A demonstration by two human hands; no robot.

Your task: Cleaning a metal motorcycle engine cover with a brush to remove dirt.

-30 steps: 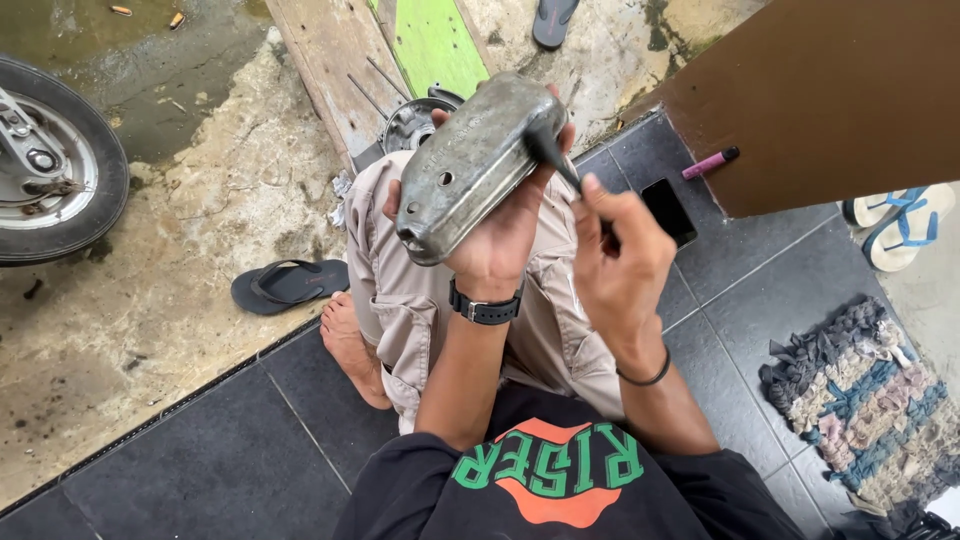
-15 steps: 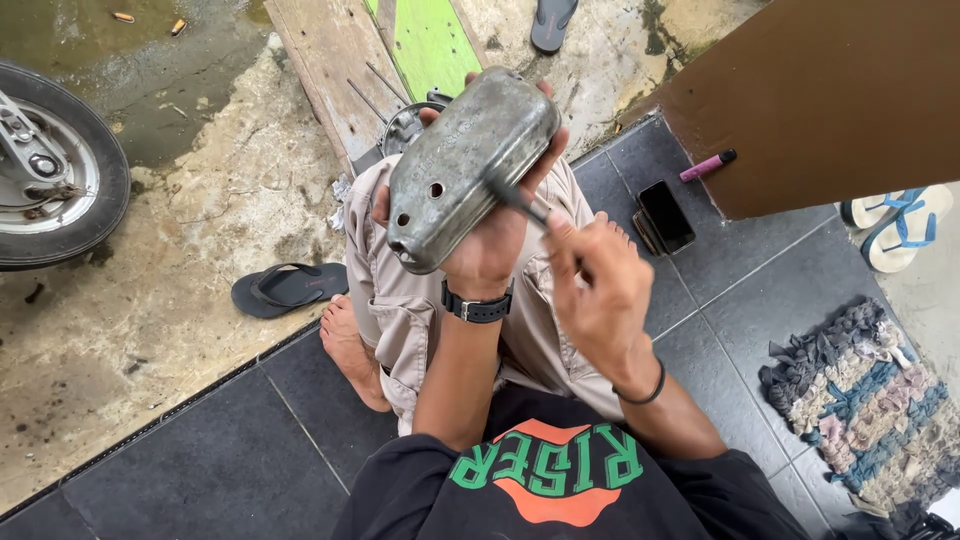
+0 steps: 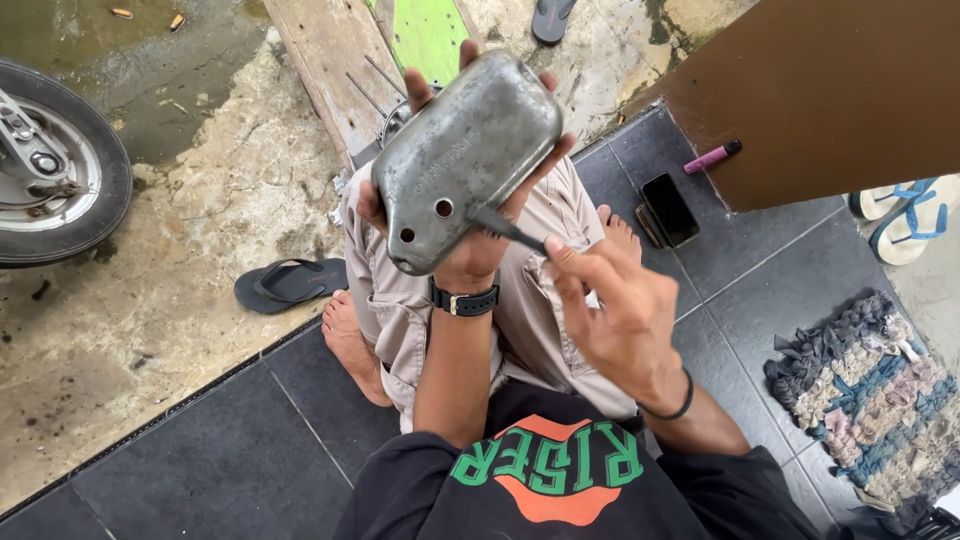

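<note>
My left hand (image 3: pixel 470 255) holds up a grey metal cover (image 3: pixel 465 160), oblong with rounded corners and two small holes near its lower end. Its fingers wrap round the far edge, and a black watch (image 3: pixel 465 300) sits on the wrist. My right hand (image 3: pixel 615 315) grips a thin dark tool (image 3: pixel 505 228) whose tip rests against the cover's lower right edge. I sit cross-legged in beige trousers with bare feet on dark tiles.
A motorbike wheel (image 3: pixel 55 170) stands at the left on wet concrete. A black sandal (image 3: pixel 290 283) lies by my foot. A phone (image 3: pixel 668 208) and a pink pen (image 3: pixel 712 156) lie beside a brown board (image 3: pixel 830 90). A rag rug (image 3: pixel 880 390) is at right, wooden planks (image 3: pixel 340 60) ahead.
The cover has turned so its long flat face and holes point at me. My right hand has dropped lower and right, with the tool tip now at the cover's lower edge.
</note>
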